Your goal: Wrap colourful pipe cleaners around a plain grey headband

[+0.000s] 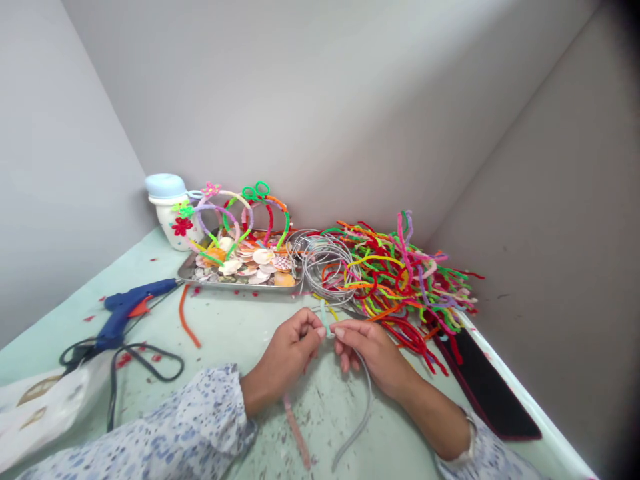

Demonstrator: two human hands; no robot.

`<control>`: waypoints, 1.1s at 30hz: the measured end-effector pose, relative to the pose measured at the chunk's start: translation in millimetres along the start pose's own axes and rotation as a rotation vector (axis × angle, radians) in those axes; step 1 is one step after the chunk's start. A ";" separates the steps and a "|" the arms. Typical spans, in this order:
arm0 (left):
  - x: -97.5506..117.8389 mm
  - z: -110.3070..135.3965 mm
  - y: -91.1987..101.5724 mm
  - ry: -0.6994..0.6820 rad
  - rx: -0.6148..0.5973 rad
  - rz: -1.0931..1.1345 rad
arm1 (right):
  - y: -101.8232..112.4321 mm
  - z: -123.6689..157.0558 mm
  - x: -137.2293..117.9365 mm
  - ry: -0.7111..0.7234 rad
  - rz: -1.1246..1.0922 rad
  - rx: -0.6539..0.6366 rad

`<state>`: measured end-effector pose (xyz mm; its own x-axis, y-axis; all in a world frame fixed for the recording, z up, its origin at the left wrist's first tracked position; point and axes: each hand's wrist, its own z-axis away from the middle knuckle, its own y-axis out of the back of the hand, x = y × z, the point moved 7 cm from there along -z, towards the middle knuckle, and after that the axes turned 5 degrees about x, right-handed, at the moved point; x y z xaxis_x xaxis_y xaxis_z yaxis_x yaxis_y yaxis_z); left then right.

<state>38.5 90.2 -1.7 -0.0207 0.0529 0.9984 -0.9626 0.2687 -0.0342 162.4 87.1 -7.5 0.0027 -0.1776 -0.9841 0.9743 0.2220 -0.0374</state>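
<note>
My left hand point(290, 350) and my right hand point(370, 350) meet at the middle of the table, both pinching one end of a bare grey headband point(363, 417) that curves down toward me. A pale mint pipe cleaner point(325, 320) sticks up between the fingertips at that end. A pink pipe cleaner point(297, 433) trails below my left wrist. Both hands' fingers are closed.
A heap of coloured pipe cleaners point(400, 273) and a bundle of grey headbands point(325, 267) lie behind the hands. A metal tray point(240, 283) holds shells and wrapped headbands. A blue glue gun point(125, 310), black scissors point(150, 360), an orange pipe cleaner point(187, 323), a white jar point(170, 213) and a dark phone point(487, 390) are around.
</note>
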 end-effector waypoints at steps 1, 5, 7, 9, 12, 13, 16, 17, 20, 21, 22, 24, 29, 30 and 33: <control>-0.1 0.1 0.1 -0.004 0.001 -0.004 | -1.8 0.5 0.0 -0.008 -0.002 -0.025; 0.1 1.2 0.1 -0.008 0.003 -0.013 | -3.5 1.1 0.7 -0.020 -0.026 -0.056; 0.2 1.7 0.0 -0.005 0.005 -0.004 | -2.0 0.6 1.8 -0.019 -0.042 -0.036; 0.1 2.1 -0.2 0.000 0.003 0.001 | -0.8 -0.1 3.3 -0.020 -0.051 -0.021; 0.0 2.6 -0.5 0.005 -0.002 0.002 | 0.5 -1.0 4.8 -0.012 -0.056 -0.002; -0.1 2.6 -0.5 0.008 -0.001 0.001 | 0.9 -1.2 5.0 -0.009 -0.053 0.003; 0.4 2.3 -0.5 0.014 0.000 -0.003 | 2.1 -1.1 5.9 -0.004 -0.022 0.020; 0.7 2.1 -0.6 0.016 -0.001 -0.004 | 2.3 -0.9 6.1 -0.002 -0.006 0.026; 1.3 1.9 -0.6 0.023 0.003 0.000 | 2.9 -0.5 5.7 0.018 0.044 0.049; 1.4 1.9 -0.6 0.027 0.004 0.001 | 3.0 -0.4 5.2 0.029 0.062 0.057; 1.5 2.0 -0.6 0.029 0.004 0.000 | 3.0 -0.4 4.7 0.040 0.077 0.065; 1.7 2.3 -0.7 0.028 0.005 -0.002 | 3.4 -0.2 3.4 0.060 0.102 0.086; 0.6 2.6 -0.8 0.027 0.005 -0.005 | 3.8 3.1 -4.3 0.160 0.214 0.130; 0.0 2.6 -0.9 0.030 0.005 -0.005 | 3.6 4.2 -5.9 0.181 0.239 0.136; -1.7 2.1 -0.9 0.045 0.005 0.004 | 3.1 7.0 -9.2 0.224 0.286 0.152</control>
<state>38.8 87.9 -3.3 -0.0126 0.0975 0.9952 -0.9640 0.2633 -0.0380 167.0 82.8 2.6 0.2465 0.0879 -0.9651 0.9635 0.0849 0.2539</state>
